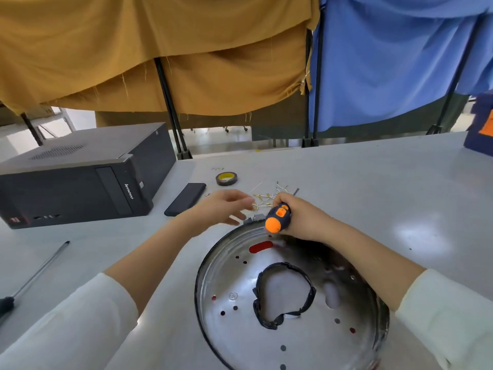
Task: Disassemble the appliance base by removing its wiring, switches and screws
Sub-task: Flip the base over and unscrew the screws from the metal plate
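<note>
Round shiny metal appliance base [280,303] lies on my grey counter [373,182]. My right hand [296,220] grips an orange-and-navy screwdriver [277,218] at its far rim; my left hand [224,206], blurred, fingers spread, hovers near loose white wires [269,198]. Beyond: black tape roll [227,178], black phone [185,199], black computer case [80,174].

A big grey table [373,182] stood in front. Behind it, a yellow-brown cloth [160,49] and a blue cloth [386,62] hung on black poles [170,108].

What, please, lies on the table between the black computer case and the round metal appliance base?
In the head view, a flat black phone and the open left hand.
</note>
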The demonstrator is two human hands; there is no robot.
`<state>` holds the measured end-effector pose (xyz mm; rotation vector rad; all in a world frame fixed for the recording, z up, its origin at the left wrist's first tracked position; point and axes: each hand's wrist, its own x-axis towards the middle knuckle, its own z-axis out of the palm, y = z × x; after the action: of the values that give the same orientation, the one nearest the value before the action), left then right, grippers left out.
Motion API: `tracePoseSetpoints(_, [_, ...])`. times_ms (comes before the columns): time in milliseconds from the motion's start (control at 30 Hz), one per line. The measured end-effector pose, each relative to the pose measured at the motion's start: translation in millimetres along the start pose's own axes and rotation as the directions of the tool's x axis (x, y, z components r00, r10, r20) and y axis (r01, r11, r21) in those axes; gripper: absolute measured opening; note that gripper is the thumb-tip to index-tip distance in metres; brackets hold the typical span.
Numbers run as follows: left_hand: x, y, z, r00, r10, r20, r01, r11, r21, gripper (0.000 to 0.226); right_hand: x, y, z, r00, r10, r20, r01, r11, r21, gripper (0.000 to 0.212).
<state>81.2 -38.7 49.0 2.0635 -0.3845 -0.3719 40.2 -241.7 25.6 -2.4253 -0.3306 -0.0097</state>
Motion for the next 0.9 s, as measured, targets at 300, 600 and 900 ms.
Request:
tracePoseSetpoints(300, [-40, 2, 39, 0.994, 0.098, -0.046, -0.083, 0.966, 0.245, 0.032, -19, -9, -34, 0.998, -0.012, -0.063, 0.010, 1.000, -0.029, 0.029])
tracePoseSetpoints(600, [-76, -12, 40, 0.958, -0.170, -0.232, 0.201, 0.972, 0.120, 0.053, -48, 14, -34, 0.969, 0.070, -0.235, -0.079, 0.996, -0.030, 0.025])
tracePoseSetpoints(900, [-73, 2, 49, 0.975, 0.048, -0.217, 0.068, 0.863, 0.501, 0.052, -47, 22, -16, 0.956, 0.092, -0.280, -0.103, 0.994, -0.023, 0.028])
